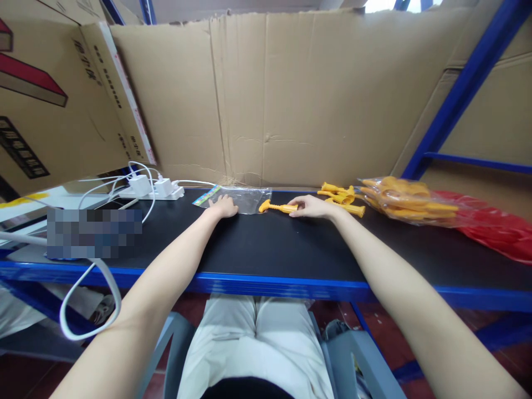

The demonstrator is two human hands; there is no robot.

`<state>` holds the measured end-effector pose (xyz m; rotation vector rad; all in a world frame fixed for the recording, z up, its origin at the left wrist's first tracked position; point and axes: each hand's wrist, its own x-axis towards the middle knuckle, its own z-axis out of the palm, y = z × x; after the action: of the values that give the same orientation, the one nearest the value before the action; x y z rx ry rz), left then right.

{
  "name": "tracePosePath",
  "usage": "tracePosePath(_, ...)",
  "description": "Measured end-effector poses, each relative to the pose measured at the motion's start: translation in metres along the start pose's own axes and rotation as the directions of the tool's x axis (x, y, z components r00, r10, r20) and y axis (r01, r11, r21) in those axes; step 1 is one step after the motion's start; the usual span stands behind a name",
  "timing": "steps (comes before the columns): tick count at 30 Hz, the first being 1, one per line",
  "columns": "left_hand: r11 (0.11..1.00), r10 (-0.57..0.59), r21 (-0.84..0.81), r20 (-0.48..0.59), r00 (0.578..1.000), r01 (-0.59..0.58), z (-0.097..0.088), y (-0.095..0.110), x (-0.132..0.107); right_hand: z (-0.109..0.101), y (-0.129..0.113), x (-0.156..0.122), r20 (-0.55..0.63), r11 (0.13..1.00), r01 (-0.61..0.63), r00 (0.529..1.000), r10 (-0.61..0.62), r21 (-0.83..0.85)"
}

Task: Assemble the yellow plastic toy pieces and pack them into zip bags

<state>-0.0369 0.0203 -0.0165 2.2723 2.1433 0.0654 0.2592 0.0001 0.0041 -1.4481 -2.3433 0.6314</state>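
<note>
A clear plastic bag with a colourful header strip lies flat on the black tabletop. My left hand rests on its left part, fingers apart and pressing it down. My right hand pinches the handle end of a yellow plastic toy hammer. The hammer lies sideways with its head pointing left, over the bag's right edge. Just behind and right of my right hand are several loose yellow plastic pieces.
A filled clear bag of yellow pieces and a red plastic bag lie on the right. On the left are a white power strip, plugs and looping cables. Cardboard walls the back; a blue edge fronts the table.
</note>
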Motion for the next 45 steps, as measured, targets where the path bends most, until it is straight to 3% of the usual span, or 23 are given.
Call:
tracePosePath(5, 0.993, 0.026, -0.107, -0.110, 0.994, -0.038, -0.001, 0.006, -0.002, 0.012, -0.001, 0.007, -0.017, 0.991, 0.038, 0.999, -0.036, 0.130)
tracePosePath(11, 0.970, 0.085, -0.214, -0.153, 0.985, -0.117, -0.002, 0.018, -0.007, 0.023, -0.005, 0.014, -0.076, 0.986, 0.103, 0.993, -0.093, 0.133)
tracePosePath(19, 0.968, 0.103, -0.210, -0.167, 0.981, -0.138, -0.004, 0.021, -0.012, 0.018, -0.006, 0.011, -0.146, 0.988, 0.145, 0.980, -0.137, 0.046)
tracePosePath(26, 0.958, 0.175, -0.189, -0.208, 0.962, -0.215, -0.005, 0.031, -0.015, 0.019, -0.018, 0.006, -0.036, 0.969, 0.154, 0.988, -0.150, 0.195)
tracePosePath(30, 0.954, 0.230, -0.149, -0.198, 0.953, -0.261, -0.006, 0.029, -0.016, 0.018, -0.020, 0.005, -0.053, 0.960, 0.175, 0.985, -0.167, 0.217)
tracePosePath(39, 0.885, 0.409, -0.076, -0.346, 0.844, -0.460, -0.012, 0.051, -0.034, 0.016, -0.032, 0.002, -0.120, 0.928, 0.258, 0.965, -0.234, 0.269)
tracePosePath(45, 0.772, 0.535, -0.122, -0.406, 0.741, -0.624, -0.013, 0.064, -0.044, 0.026, -0.041, 0.002, -0.144, 0.934, 0.312, 0.946, -0.290, 0.173)
